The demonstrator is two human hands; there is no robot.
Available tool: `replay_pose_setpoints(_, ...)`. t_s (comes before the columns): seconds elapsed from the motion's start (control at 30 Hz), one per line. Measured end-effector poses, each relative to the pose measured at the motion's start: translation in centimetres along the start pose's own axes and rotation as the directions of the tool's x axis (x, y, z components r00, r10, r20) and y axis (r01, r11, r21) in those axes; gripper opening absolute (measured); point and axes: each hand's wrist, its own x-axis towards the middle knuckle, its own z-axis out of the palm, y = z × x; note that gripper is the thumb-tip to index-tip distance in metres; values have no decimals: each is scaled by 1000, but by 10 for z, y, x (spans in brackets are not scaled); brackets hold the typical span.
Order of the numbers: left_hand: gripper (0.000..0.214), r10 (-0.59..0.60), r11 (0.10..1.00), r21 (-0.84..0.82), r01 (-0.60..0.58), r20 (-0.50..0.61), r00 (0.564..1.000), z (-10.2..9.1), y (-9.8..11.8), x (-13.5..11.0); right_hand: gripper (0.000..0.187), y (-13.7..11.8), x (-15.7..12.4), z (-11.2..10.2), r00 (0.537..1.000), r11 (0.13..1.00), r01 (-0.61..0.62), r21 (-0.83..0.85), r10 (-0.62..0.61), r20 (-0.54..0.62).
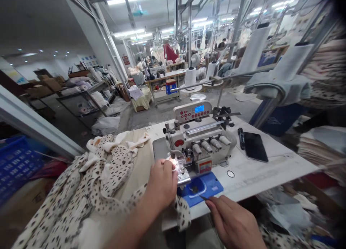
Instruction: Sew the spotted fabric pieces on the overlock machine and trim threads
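A white overlock sewing machine with a lit blue display stands on the white table. Spotted cream fabric lies heaped to its left and runs up to the presser foot. My left hand rests on that fabric right at the lit needle area, fingers curled down onto the cloth. My right hand is at the table's front edge, fingers pressed together around a thin dark tool whose tip points at the blue mat below the machine.
A black phone and a dark pen lie on the table right of the machine. Thread cones stand behind. A blue crate sits at the left, stacked fabric at the right. Other workstations and shelves fill the room behind.
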Motion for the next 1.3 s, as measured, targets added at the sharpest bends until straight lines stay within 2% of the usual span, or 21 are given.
replay_pose_setpoints(0.13,5,1,998,58,-2,23,1000,-1,-9,8,22,-7,5,-3,998,995,8,102,-2,-57)
replay_pose_setpoints(0.23,8,-2,993,117,3,-9,1000,-3,-7,4,21,-12,9,-6,996,979,12,206,7,-93)
replay_pose_setpoints(0.47,8,-63,991,116,68,-41,997,-12,1,-11,18,-17,11,-6,995,921,-9,389,47,-88)
replay_pose_setpoints(0.57,8,-81,982,165,87,-46,996,-13,3,-14,19,-20,14,-3,994,893,-40,448,81,-72)
replay_pose_setpoints(0.7,9,-61,974,218,66,-28,998,-13,9,-20,19,-20,13,3,995,845,-50,533,89,-47)
replay_pose_setpoints(0.87,10,39,999,34,-38,-4,999,-3,35,-25,17,-16,8,6,986,782,-105,614,160,-36)
replay_pose_setpoints(0.97,9,58,997,-56,-61,-56,997,12,52,-22,18,-15,9,5,972,752,-137,645,229,-61)
replay_pose_setpoints(1.07,8,30,991,-129,-45,-117,993,25,59,-19,19,-14,8,5,946,705,-177,687,315,-80)
replay_pose_setpoints(1.13,7,-15,979,-201,-15,-146,989,29,58,-19,20,-12,7,6,923,667,-208,715,376,-82)
replay_pose_setpoints(1.2,6,-110,949,-312,56,-158,981,29,55,-22,20,-10,4,9,900,623,-241,744,430,-69)
replay_pose_setpoints(1.27,4,-276,848,-497,184,-119,954,25,51,-27,20,-10,1,13,888,584,-242,775,455,-65)
replay_pose_setpoints(1.3,7,-368,753,-608,252,-71,927,21,48,-30,19,-12,0,15,883,570,-232,788,463,-74)
